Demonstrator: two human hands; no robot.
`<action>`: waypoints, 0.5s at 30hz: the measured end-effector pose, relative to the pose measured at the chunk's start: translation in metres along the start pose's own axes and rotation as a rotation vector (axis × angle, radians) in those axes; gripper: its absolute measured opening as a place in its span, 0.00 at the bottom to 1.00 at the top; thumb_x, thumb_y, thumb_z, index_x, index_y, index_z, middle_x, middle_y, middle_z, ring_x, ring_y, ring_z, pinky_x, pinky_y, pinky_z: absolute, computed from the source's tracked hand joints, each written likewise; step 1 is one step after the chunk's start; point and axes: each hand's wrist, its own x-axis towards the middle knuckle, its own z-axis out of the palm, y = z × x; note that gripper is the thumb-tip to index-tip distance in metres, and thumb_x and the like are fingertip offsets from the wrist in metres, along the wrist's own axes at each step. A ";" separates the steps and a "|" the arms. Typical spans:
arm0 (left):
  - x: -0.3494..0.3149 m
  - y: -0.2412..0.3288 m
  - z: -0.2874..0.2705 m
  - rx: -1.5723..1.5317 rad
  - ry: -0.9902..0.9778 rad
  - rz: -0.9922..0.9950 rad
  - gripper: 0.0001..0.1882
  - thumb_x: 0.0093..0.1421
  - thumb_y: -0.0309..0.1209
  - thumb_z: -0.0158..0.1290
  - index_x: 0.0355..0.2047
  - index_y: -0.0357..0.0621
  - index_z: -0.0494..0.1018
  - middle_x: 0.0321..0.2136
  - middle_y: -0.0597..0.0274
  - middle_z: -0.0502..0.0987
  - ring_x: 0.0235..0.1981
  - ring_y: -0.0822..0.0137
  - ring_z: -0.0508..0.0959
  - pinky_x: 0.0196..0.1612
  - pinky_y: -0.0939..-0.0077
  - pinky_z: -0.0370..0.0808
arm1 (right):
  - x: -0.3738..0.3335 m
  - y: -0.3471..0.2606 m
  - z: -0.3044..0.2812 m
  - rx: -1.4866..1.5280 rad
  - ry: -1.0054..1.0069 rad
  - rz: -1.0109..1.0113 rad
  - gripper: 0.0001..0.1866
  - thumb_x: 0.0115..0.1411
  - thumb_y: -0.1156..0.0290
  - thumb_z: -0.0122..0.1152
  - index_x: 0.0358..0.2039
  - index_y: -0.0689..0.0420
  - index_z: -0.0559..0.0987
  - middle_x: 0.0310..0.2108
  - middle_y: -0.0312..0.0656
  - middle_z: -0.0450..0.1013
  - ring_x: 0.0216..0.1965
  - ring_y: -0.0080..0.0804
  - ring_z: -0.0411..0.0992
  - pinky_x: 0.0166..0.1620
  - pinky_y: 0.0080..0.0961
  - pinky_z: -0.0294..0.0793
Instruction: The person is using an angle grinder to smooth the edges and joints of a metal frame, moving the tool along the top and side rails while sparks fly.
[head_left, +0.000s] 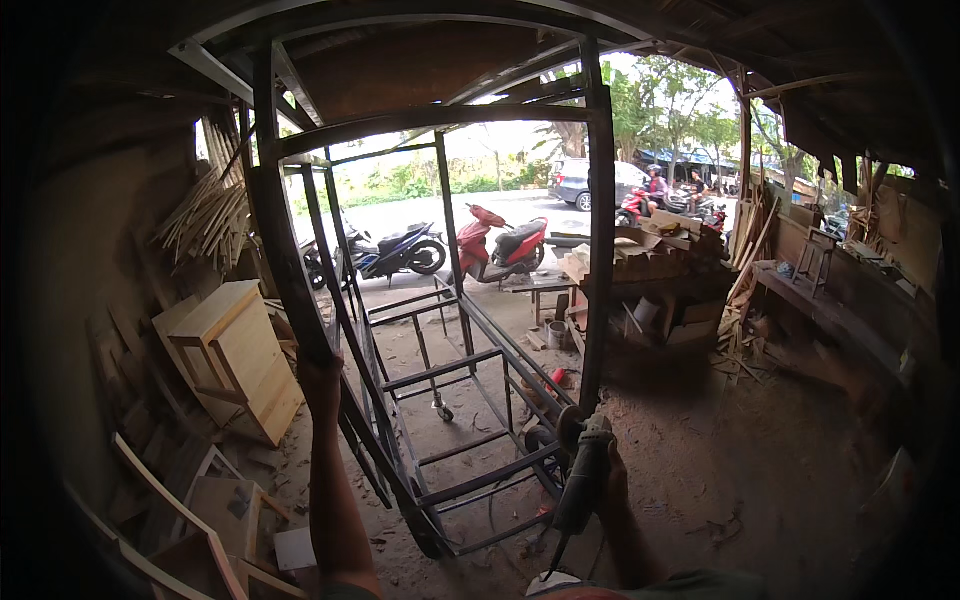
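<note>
A tall dark metal frame (598,230) of square tubing stands in front of me, with crossbars low down and a caster (443,410) within it. My left hand (322,380) is closed round its left front post, a little below mid-height. In my right hand (616,475) is an angle grinder (584,482), its body tilted with the disc end up and its cord end down. The disc (571,428) is beside the lower part of the right post; whether they touch I cannot tell.
A pale wooden cabinet (240,350) stands at the left, with wooden frames (225,500) below it. Stacked timber (660,245) and a workbench (830,305) are at the right. Outside are a red scooter (500,245) and a blue motorcycle (400,252). People ride past on the road.
</note>
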 end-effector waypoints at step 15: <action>-0.002 -0.002 0.008 -0.088 0.031 0.026 0.25 0.53 0.32 0.61 0.50 0.37 0.69 0.36 0.58 0.74 0.37 0.61 0.75 0.46 0.66 0.73 | -0.054 -0.037 -0.107 0.080 0.354 -0.002 0.24 0.72 0.54 0.37 0.55 0.58 0.72 0.38 0.48 0.78 0.33 0.43 0.79 0.37 0.44 0.83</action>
